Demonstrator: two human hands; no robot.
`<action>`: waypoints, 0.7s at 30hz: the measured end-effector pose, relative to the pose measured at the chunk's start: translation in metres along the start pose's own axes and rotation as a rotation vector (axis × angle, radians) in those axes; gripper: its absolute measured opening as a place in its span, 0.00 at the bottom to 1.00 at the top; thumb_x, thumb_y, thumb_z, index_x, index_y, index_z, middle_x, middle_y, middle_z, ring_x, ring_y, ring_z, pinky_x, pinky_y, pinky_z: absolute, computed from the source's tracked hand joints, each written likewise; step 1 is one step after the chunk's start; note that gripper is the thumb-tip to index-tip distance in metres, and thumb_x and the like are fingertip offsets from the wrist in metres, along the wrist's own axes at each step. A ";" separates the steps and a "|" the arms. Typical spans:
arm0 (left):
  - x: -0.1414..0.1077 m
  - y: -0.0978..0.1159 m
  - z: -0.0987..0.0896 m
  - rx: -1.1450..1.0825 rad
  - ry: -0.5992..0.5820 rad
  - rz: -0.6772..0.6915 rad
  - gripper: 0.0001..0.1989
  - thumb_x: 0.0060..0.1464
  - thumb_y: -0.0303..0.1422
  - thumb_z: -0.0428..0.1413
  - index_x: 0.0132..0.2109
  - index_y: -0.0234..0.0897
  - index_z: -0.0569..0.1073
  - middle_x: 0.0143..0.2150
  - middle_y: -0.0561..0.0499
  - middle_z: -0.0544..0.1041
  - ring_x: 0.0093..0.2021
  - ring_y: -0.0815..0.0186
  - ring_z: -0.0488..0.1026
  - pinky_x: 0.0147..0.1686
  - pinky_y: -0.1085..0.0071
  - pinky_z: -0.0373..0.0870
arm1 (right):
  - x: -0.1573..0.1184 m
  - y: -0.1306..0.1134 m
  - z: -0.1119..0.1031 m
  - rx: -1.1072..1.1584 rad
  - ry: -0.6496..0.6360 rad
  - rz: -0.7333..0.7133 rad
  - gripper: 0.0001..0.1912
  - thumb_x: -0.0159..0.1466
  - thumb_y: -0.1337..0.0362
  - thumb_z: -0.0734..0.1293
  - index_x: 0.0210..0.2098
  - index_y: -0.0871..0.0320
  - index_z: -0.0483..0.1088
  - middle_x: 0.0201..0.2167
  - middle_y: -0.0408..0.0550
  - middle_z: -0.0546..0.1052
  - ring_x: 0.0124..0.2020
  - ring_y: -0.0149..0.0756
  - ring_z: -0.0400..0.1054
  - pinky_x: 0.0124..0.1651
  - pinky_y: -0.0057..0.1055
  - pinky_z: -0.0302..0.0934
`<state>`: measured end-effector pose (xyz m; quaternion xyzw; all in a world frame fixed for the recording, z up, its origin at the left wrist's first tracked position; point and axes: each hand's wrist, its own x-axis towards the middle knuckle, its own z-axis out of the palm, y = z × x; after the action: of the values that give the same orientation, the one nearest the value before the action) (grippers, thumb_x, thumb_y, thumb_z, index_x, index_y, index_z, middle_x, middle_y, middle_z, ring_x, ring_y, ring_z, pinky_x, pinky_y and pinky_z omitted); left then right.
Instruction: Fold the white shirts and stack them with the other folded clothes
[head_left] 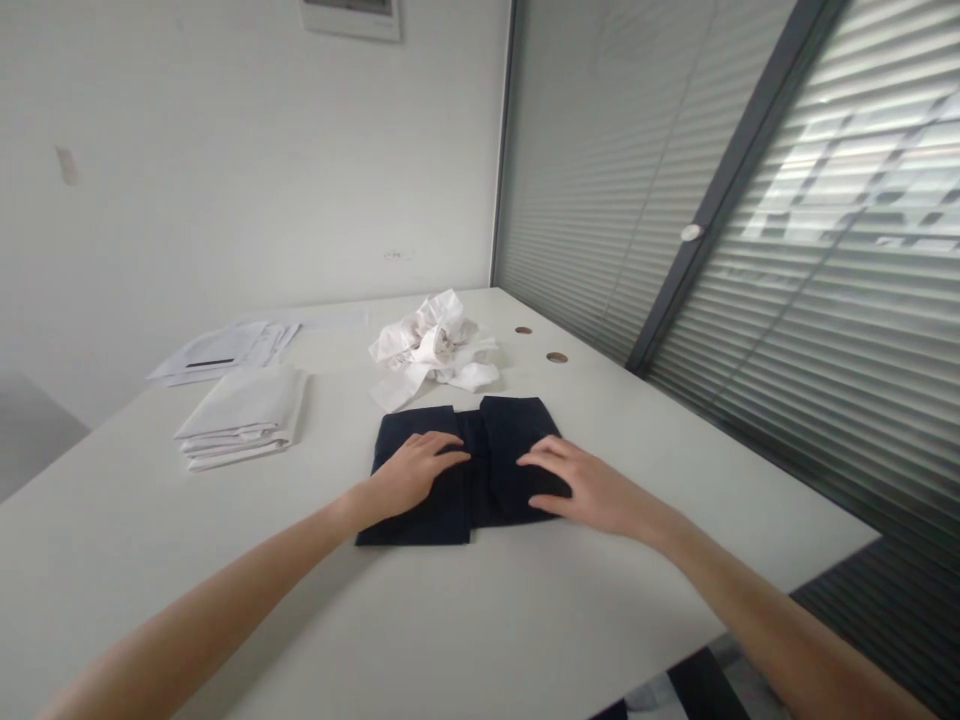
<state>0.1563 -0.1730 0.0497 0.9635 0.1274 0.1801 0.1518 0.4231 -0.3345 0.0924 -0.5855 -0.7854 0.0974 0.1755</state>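
Lying folded on the white table, the dark cloth sat beneath two bare hands.
Both hands came in palm down from the near side, forearms angling inward; the left hand rested on the cloth's left part, its fingers loosely curled and pointing right, and the right hand lay at the right part, fingers parted, bent and pointing left. Neither hand gripped anything; the cloth was under the fingertips, its two side flaps flanking a lower strip between the hands. Just beyond the cloth lay a crumpled white heap, with two round holes in the tabletop to its right. Farther left were a folded white stack and, behind it, loose papers with a thin black item on them.
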 end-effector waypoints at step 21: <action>-0.141 -0.053 -0.109 0.362 0.000 -0.219 0.09 0.53 0.28 0.53 0.38 0.44 0.77 0.40 0.48 0.80 0.44 0.55 0.75 0.47 0.61 0.66 | -0.095 0.119 -0.063 -0.102 0.621 0.790 0.03 0.55 0.65 0.66 0.29 0.49 0.68 0.29 0.54 0.77 0.30 0.47 0.73 0.38 0.46 0.63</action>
<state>-0.0231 -0.1394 0.0847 0.9554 0.2617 0.1367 -0.0050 0.5771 -0.3928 0.0927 -0.8472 -0.4183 -0.0612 0.3218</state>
